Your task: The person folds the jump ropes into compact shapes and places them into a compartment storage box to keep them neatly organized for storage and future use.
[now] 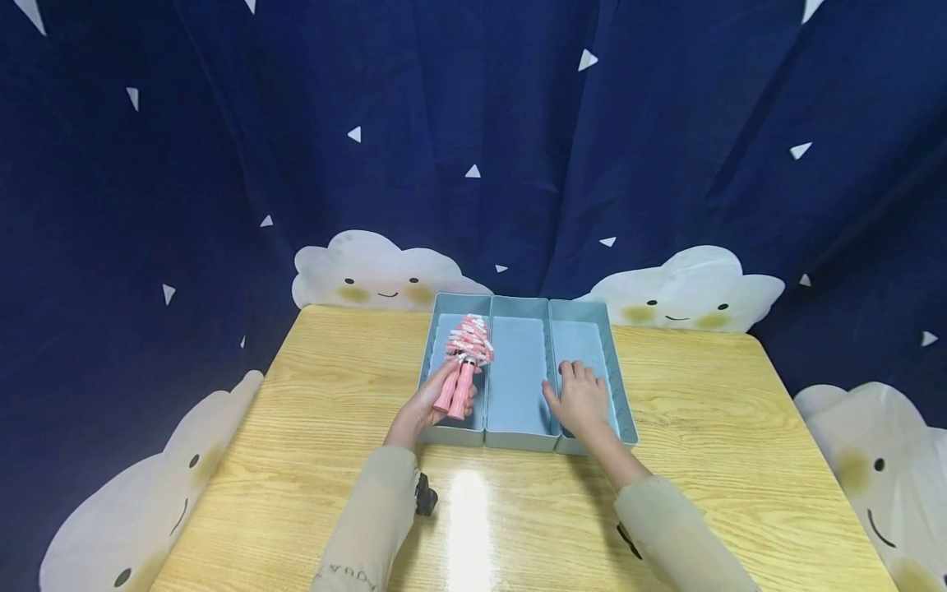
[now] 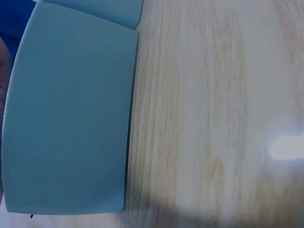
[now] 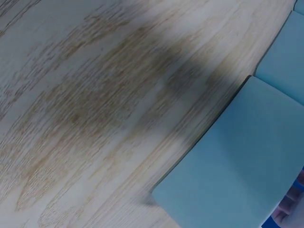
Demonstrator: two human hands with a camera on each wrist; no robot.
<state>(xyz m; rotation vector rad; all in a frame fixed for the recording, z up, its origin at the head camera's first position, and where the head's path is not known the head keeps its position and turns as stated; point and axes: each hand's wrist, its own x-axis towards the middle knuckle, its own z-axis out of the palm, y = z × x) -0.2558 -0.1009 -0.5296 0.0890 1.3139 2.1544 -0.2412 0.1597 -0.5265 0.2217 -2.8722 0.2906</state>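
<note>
A bundled jump rope (image 1: 469, 341) with pink and white beads and two pink handles (image 1: 455, 393) is in my left hand (image 1: 431, 403). That hand grips it by the handles, over the left blue bin (image 1: 453, 436). My right hand (image 1: 583, 400) is above the right bin (image 1: 617, 386), its fingers loosely bent with nothing seen in them. Between the two stands the middle bin (image 1: 520, 374). In the left wrist view the bin's front wall (image 2: 71, 114) hides most of the hand; the right wrist view shows only some fingers (image 3: 289, 202) past a bin wall (image 3: 237, 156).
The three bins stand side by side towards the far edge of a wooden table (image 1: 348, 370). A dark blue curtain (image 1: 444, 148) with white triangles hangs behind, and smiling cloud shapes (image 1: 388, 275) line the table's edges.
</note>
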